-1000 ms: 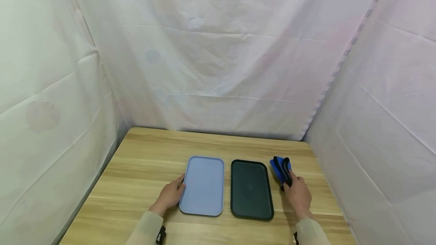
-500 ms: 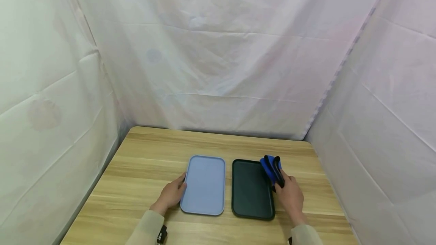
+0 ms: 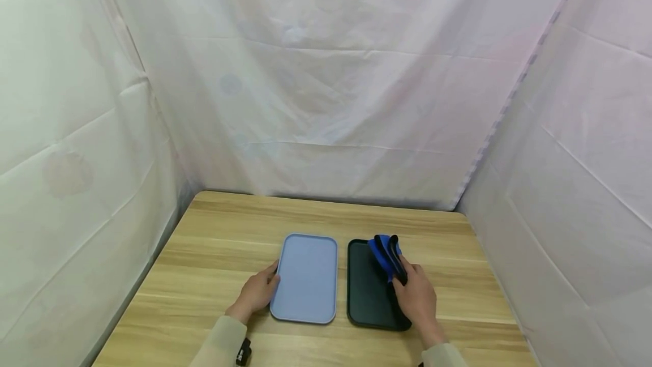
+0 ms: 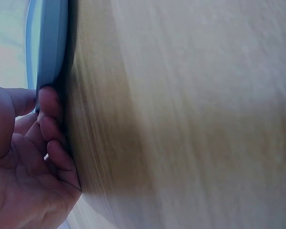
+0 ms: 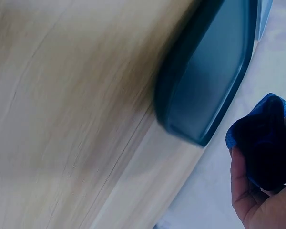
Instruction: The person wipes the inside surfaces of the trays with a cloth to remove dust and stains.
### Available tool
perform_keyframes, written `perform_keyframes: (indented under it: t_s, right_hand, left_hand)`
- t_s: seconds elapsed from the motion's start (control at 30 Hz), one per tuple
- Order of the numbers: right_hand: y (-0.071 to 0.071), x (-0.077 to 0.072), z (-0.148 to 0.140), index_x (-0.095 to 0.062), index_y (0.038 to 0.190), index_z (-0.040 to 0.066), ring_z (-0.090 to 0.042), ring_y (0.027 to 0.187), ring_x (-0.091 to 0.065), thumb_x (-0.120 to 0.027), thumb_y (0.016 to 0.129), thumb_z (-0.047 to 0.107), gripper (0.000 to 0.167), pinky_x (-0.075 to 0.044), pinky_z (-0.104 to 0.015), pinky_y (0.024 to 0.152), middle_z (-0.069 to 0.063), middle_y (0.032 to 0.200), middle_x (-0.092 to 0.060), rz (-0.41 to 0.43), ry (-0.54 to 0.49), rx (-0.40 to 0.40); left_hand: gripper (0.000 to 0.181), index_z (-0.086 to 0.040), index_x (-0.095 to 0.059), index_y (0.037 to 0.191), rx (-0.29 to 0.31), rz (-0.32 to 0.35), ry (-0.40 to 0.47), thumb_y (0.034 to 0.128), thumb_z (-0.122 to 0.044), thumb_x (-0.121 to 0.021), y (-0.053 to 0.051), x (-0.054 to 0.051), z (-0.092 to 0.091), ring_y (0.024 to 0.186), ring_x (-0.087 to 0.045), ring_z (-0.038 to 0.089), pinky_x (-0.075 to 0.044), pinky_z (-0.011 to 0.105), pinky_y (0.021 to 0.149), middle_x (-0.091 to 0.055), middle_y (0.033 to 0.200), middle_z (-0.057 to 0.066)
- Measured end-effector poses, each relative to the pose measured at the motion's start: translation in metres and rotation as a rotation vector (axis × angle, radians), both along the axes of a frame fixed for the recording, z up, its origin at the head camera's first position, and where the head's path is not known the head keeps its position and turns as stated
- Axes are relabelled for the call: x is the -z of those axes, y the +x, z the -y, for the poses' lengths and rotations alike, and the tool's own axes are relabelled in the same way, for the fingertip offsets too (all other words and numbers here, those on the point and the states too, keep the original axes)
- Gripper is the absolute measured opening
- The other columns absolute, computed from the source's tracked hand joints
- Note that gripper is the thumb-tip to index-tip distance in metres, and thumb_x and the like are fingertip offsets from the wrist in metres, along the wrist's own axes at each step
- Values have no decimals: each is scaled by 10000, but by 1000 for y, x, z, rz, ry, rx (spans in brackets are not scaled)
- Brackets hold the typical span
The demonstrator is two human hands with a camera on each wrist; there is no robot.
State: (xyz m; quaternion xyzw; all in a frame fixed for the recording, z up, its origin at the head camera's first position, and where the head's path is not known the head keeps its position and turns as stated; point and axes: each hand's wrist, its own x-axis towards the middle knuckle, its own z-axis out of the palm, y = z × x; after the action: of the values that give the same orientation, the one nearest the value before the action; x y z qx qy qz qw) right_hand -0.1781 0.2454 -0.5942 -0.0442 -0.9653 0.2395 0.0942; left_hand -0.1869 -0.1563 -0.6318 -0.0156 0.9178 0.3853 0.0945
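My left hand (image 3: 256, 292) pinches the left edge of a light blue tray (image 3: 304, 278) lying on the table. In the left wrist view, the thumb is at the rim and curled fingers (image 4: 50, 129) sit at the underside of the tray (image 4: 53, 40). My right hand (image 3: 416, 294) grips a folded blue-and-black soft item (image 3: 383, 257) above the dark green tray (image 3: 368, 293), covering part of its right side. That folded item (image 5: 264, 138) shows in the right wrist view between thumb and fingers, raised off the tray (image 5: 207, 71). Its exact kind is unclear.
Both trays lie side by side on a wood-grain table (image 3: 219, 231), a narrow gap between them. White curtains (image 3: 326, 101) hang around the table's back and sides.
My right hand has carried the folded blue-and-black item leftward, from the right of the dark green tray to over it. The left hand stays at the light blue tray's edge.
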Motion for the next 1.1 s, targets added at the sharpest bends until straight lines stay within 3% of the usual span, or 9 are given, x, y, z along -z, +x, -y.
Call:
perform_keyframes:
  t_s: [0.23, 0.43, 0.63, 1.1]
  right_hand:
    - [0, 1, 15, -554, 1505, 155, -368, 1025, -703, -739, 940, 231, 600, -568, -553, 823, -184, 1267, -662, 12, -7, -19]
    - [-1, 0, 31, -556, 1507, 170, -341, 1011, -709, -754, 934, 236, 610, -579, -529, 809, -163, 1268, -663, 4, -21, -50]
    - [-1, -1, 49, -575, 1493, 174, -287, 957, -699, -781, 914, 234, 618, -575, -483, 763, -136, 1263, -663, -19, -24, -77]
    - [-5, -7, 89, -584, 1481, 160, -351, 1182, -683, -769, 929, 242, 589, -576, -542, 893, -82, 1446, -623, -47, -37, -153]
  left_hand:
    - [488, -64, -482, 1545, -13, 7, -19, 1079, -205, -522, -2, 0, -1, 1328, -570, 472, -450, 621, 1081, -622, 1427, 229]
    - [489, -74, -485, 1545, -20, 6, -17, 1078, -211, -529, -2, 2, -1, 1312, -584, 469, -468, 618, 1058, -631, 1419, 220]
    - [486, -70, -490, 1541, -18, 1, -16, 1077, -207, -535, 0, -2, -2, 1292, -603, 461, -493, 606, 1023, -632, 1415, 227]
    - [496, -88, -489, 1545, -14, 6, -20, 1069, -216, -541, -2, 0, -2, 1278, -617, 451, -485, 608, 1042, -641, 1407, 222]
